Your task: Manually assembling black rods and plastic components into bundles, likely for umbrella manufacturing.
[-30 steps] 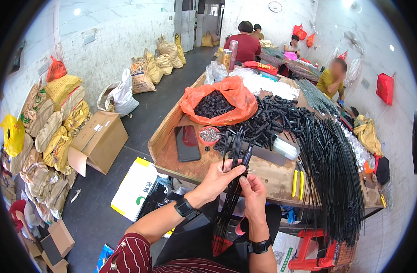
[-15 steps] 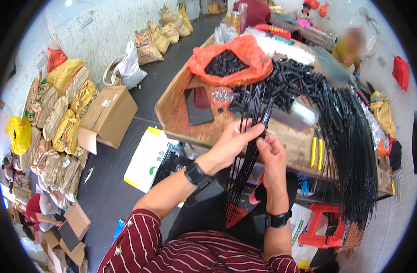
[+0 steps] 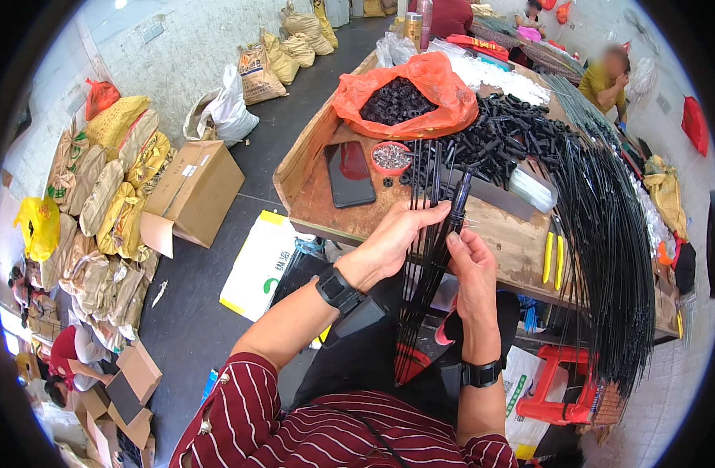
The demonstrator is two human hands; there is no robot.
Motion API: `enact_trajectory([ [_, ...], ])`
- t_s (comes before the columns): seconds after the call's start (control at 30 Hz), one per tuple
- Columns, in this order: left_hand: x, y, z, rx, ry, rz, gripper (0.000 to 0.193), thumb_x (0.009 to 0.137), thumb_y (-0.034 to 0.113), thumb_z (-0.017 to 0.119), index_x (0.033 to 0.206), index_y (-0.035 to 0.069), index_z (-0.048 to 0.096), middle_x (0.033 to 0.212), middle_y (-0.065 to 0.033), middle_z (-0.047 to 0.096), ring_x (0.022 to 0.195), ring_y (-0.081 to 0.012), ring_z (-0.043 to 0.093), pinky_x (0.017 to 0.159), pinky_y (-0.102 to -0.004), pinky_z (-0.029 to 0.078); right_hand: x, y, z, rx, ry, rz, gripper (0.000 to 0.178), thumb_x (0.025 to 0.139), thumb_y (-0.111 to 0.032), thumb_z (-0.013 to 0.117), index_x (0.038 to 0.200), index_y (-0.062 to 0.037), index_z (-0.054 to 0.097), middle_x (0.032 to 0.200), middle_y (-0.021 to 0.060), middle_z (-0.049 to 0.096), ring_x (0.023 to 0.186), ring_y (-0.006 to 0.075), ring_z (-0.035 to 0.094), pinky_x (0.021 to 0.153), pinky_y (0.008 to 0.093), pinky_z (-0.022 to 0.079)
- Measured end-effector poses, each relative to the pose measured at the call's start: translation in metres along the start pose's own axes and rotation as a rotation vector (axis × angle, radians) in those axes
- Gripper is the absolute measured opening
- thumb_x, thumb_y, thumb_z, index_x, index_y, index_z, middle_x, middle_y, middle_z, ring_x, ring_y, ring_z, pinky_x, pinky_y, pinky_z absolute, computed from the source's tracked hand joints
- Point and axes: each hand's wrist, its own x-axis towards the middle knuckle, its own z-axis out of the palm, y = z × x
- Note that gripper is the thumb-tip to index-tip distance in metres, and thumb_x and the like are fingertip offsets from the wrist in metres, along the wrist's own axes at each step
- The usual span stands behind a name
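Observation:
My left hand (image 3: 400,238) is closed around several thin black rods (image 3: 416,312), which fan downward over my lap. At its thumb stands a black tubular piece (image 3: 461,195), upright among the rods. My right hand (image 3: 473,269) pinches just below that tube; exactly what its fingertips grip is partly hidden. Close beyond my hands on the wooden table (image 3: 357,222) are a small red bowl (image 3: 391,157) of little metal parts and a heap of black tubular parts (image 3: 513,132). An orange bag (image 3: 459,109) there holds small black pieces (image 3: 396,101).
A dark phone (image 3: 350,175) lies left of the bowl. Yellow-handled pliers (image 3: 553,257) rest at the right, beside a large sheaf of black rods (image 3: 615,273) overhanging the table edge. Below is a red stool (image 3: 556,390). Cartons (image 3: 190,191) and sacks stand left; other people sit or bend farther away.
The whole view has shifted slightly right and down. Both hands keep their hold on the rods, with the black tube now showing more plainly above my fingers.

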Motion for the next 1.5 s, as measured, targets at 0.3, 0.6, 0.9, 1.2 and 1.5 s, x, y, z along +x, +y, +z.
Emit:
enact_trajectory([
  [0.3,-0.001,-0.008,0.01,0.132,0.05,0.188,0.021,0.091,0.026,0.058,0.092,0.005,0.063,0.087,-0.003,0.065,0.076,-0.007,0.059,0.066,-0.0219,0.047,0.001,0.003,0.0,-0.004,0.03,-0.012,0.018,0.087,-0.009,0.063,0.104,-0.0017,0.06,0.091,0.0,0.063,0.082,0.0051,0.057,0.075,0.019,0.044],
  [0.6,0.005,-0.015,0.002,0.05,-0.054,0.166,0.023,0.092,0.026,0.058,0.101,0.005,0.061,0.091,-0.0005,0.063,0.084,-0.0062,0.057,0.074,-0.0225,0.047,0.001,0.003,0.0,0.035,0.02,-0.028,0.018,0.085,-0.008,0.065,0.101,0.0001,0.063,0.094,0.0011,0.064,0.082,0.0053,0.057,0.075,0.0196,0.044],
  [0.9,0.006,-0.024,0.002,0.033,-0.068,0.164,0.032,0.095,0.029,0.051,0.113,0.003,0.057,0.103,-0.0063,0.063,0.093,-0.0114,0.06,0.082,-0.0273,0.049,0.0,0.006,0.007,0.072,0.026,-0.02,0.015,0.085,-0.01,0.066,0.098,-0.0024,0.063,0.092,0.0007,0.064,0.081,0.0059,0.057,0.075,0.0204,0.044],
  [1.2,0.006,-0.028,0.006,-0.001,-0.102,0.206,0.035,0.097,0.03,0.046,0.115,0.001,0.053,0.107,-0.0119,0.062,0.098,-0.0143,0.06,0.088,-0.0295,0.048,-0.002,0.018,0.015,0.293,0.101,-0.108,0.013,0.088,-0.015,0.063,0.093,-0.003,0.062,0.093,0.0006,0.062,0.084,0.0061,0.054,0.077,0.0215,0.042],
  [1.5,0.003,-0.024,0.005,-0.029,-0.07,0.232,0.028,0.096,0.026,0.05,0.109,0.002,0.057,0.101,-0.0083,0.064,0.092,-0.011,0.06,0.083,-0.0281,0.049,-0.004,0.016,0.024,0.154,0.16,-0.168,0.012,0.087,-0.011,0.064,0.094,-0.0015,0.063,0.093,0.0013,0.063,0.084,0.0064,0.055,0.078,0.0213,0.043],
])
